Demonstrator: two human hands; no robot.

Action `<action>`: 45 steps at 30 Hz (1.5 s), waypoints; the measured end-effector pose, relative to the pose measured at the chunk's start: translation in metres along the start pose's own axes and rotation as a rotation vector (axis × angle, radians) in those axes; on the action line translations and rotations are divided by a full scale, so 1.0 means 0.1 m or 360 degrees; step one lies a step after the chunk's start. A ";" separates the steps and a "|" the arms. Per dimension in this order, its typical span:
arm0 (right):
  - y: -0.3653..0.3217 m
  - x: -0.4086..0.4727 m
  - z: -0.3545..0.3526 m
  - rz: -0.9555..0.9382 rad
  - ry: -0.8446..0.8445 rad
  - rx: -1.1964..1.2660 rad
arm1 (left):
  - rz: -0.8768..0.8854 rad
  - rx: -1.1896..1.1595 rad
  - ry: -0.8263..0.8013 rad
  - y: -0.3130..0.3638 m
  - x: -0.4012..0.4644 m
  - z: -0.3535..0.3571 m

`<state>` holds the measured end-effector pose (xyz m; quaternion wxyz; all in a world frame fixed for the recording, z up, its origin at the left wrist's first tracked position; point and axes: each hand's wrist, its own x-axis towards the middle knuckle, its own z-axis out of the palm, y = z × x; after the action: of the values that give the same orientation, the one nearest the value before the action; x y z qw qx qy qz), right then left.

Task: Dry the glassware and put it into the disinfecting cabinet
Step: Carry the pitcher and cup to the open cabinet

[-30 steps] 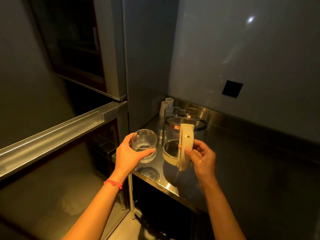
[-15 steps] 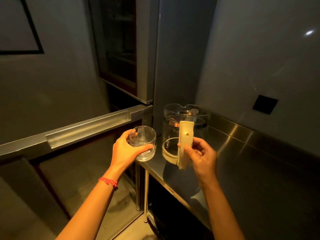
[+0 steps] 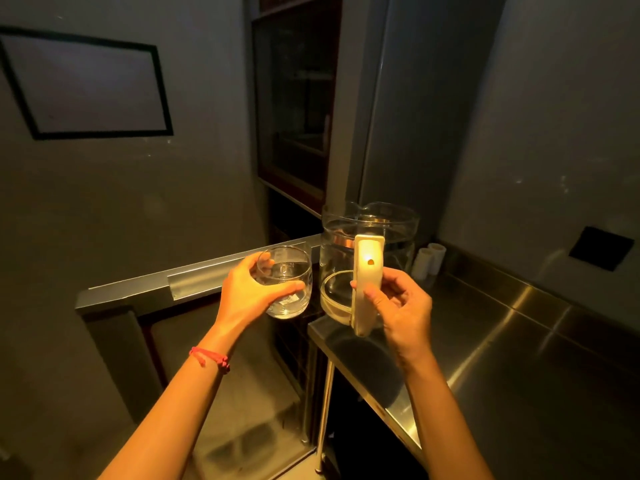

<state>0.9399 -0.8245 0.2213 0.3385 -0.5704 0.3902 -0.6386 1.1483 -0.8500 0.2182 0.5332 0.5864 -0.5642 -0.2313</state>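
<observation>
Head view: your left hand (image 3: 249,296) wraps the small glass (image 3: 285,287) from the side, thumb across the front, fingers curled behind; rim up, axis upright. Your right hand (image 3: 398,306) pinches the cream handle (image 3: 367,285) of the glass pitcher (image 3: 367,237), also upright, held over the steel counter (image 3: 502,341). The disinfecting cabinet (image 3: 294,109) is ahead & left; its lower door (image 3: 194,277) looks swung open toward you, just behind the glass. Left hand's nearer the opening, so the glass prob goes in first. Interior too dark to read.
</observation>
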 end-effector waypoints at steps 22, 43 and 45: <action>-0.23 0.45 1.41 -0.0301 -0.0040 -0.0025 | -0.0028 -0.0066 0.0104 -0.10 0.71 -1.35; -0.12 0.98 2.62 -0.0305 -0.0350 0.0181 | -0.0068 -0.0101 0.0289 -0.40 1.36 -2.22; -0.10 1.04 2.70 -0.0301 -0.0383 0.0207 | -0.0091 -0.0107 0.0307 -0.44 1.43 -2.25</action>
<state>1.1952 -0.9413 0.2910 0.3574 -0.6539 0.2492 -0.6185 1.4000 -0.9067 0.2995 0.5975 0.6036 -0.4853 -0.2078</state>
